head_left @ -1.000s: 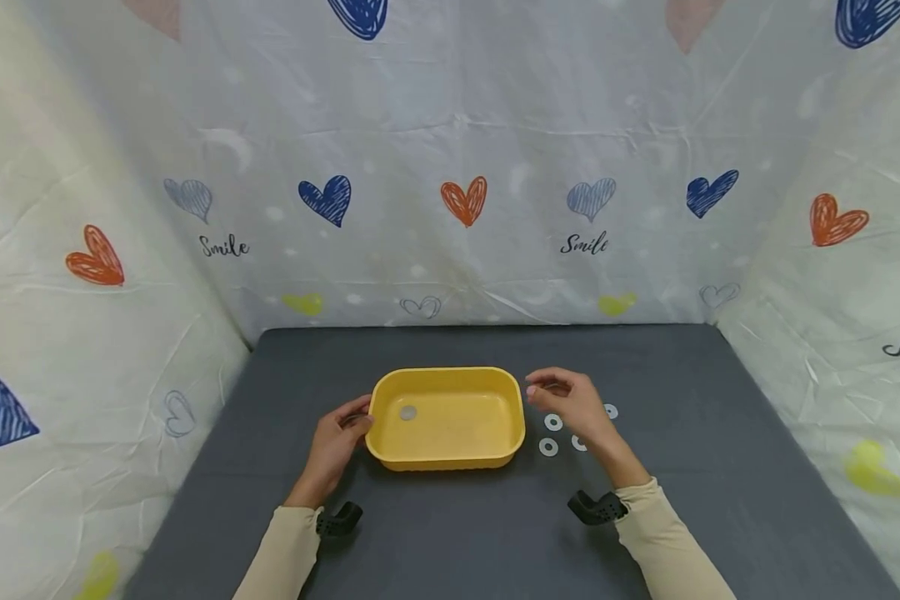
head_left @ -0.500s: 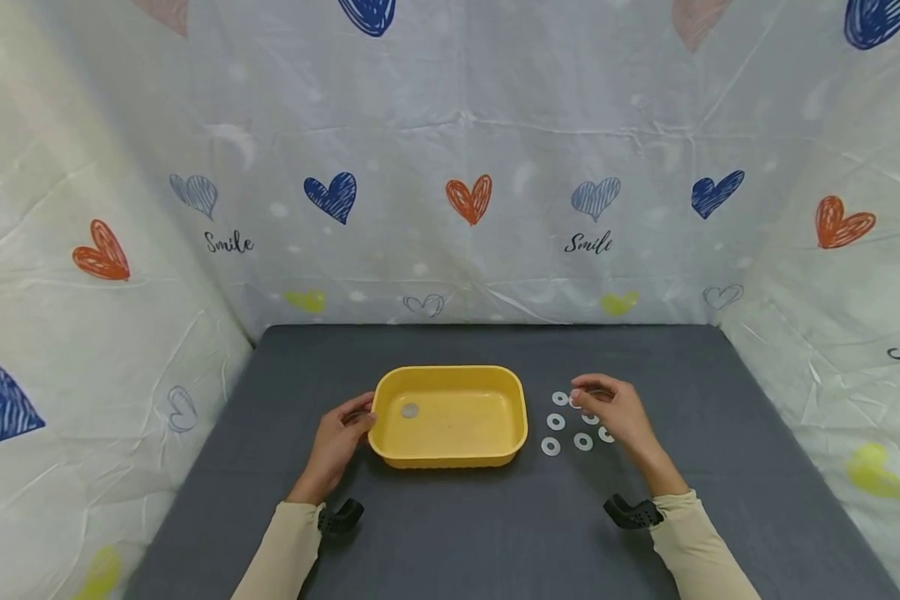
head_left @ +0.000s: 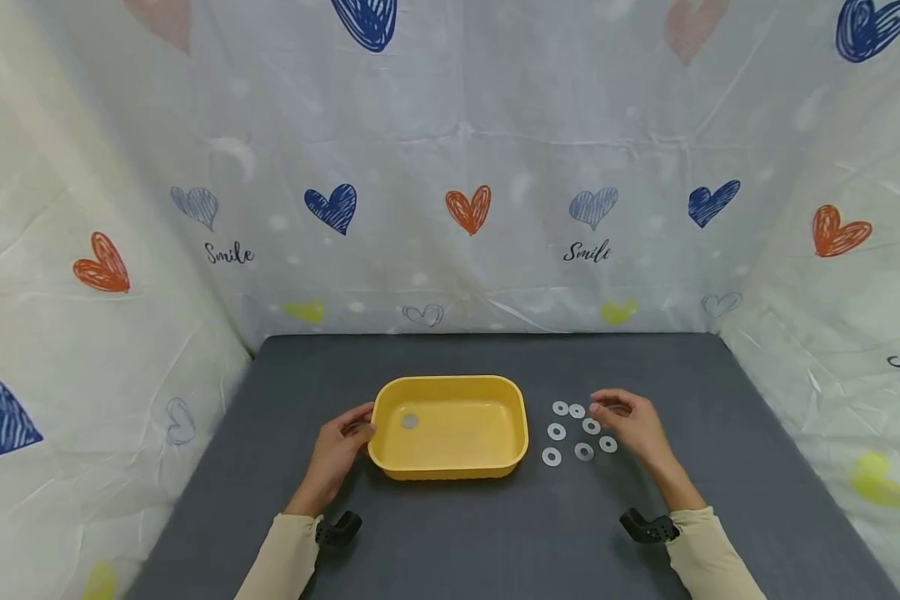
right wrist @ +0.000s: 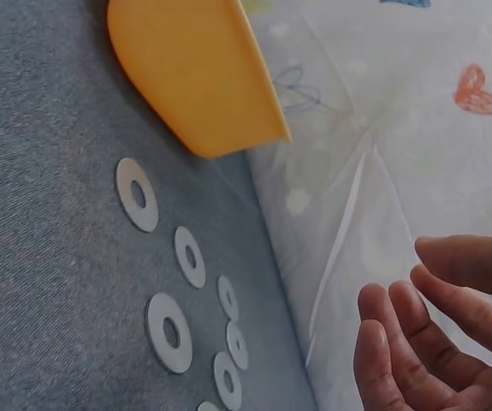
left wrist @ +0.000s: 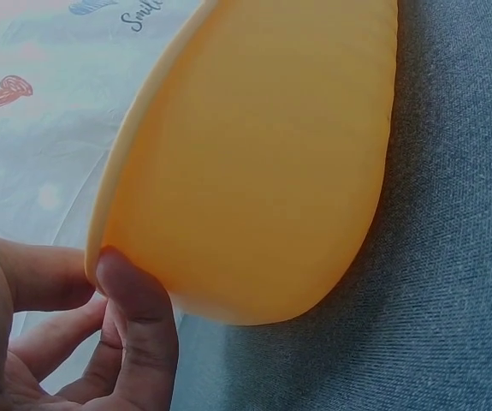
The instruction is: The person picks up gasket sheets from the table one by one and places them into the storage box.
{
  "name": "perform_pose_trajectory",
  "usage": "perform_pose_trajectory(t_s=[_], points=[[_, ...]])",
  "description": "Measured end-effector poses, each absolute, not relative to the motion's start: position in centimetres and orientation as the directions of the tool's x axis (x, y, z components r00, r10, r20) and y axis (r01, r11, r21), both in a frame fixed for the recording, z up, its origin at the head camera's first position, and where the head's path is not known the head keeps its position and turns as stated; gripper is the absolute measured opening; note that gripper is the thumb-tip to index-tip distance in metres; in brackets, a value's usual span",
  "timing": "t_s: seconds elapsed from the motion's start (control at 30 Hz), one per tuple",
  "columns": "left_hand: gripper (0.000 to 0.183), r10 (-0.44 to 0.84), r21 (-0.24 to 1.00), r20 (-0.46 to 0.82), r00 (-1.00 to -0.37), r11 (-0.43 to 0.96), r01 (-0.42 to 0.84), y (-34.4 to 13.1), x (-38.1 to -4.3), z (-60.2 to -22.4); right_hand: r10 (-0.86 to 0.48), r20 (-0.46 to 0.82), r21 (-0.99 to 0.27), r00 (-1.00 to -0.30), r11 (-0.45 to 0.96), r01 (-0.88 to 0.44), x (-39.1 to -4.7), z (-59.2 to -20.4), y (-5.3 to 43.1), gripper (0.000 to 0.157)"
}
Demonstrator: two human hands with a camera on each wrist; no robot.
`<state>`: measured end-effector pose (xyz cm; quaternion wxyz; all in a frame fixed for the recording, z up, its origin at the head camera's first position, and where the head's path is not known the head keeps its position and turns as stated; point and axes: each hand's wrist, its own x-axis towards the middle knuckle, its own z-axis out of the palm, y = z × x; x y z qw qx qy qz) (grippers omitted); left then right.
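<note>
A shallow yellow plastic tray [head_left: 450, 471] with rounded corners sits on the dark table. My left hand [head_left: 335, 450] pinches its rim at the left end; in the left wrist view, thumb and finger [left wrist: 139, 295] grip the tray wall [left wrist: 254, 188] from both sides. Inside the tray lies a round grey disc [head_left: 410, 421]. Several flat metal washers lie right of the tray, among them one washer [head_left: 551, 457] nearest the front and another washer [right wrist: 169, 332] close by. My right hand [head_left: 633, 425] hovers at the right side of the washers, its fingers loosely bent with nothing between them.
A dark grey cloth covers the table [head_left: 465, 542]. White sheets printed with hearts [head_left: 468, 208] hang at the back and along both sides. Each wrist carries a black camera mount [head_left: 648, 527].
My right hand has moved from beside the tray's right edge rightward over the washers, uncovering them. The left hand has kept its grip on the tray. The head view tilts slightly.
</note>
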<state>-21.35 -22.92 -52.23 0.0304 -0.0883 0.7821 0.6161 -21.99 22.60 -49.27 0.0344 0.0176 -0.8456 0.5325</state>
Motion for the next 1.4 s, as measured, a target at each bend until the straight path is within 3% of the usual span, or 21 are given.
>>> perform_pose_trajectory(t_s=[0.27, 0.73, 1.4], points=[[0.045, -0.104, 0.953, -0.18, -0.978, 0.229, -0.2, -22.7, -21.4, -52.3, 0.056, 0.058, -0.868, -0.997, 0.496, -0.022, -21.6, -50.3, 23.6, 0.035], [0.044, -0.115, 0.954, -0.184, -0.976, 0.219, -0.206, -22.7, -21.3, -52.8, 0.146, 0.092, -0.843, -0.985, 0.538, 0.001, -21.0, -52.2, 24.9, 0.025], [0.045, -0.108, 0.96, -0.172, -0.979, 0.205, -0.191, -22.9, -21.3, -52.0, 0.112, 0.2, -0.722, -0.973, 0.688, -0.069, -23.4, -53.0, 26.4, 0.032]])
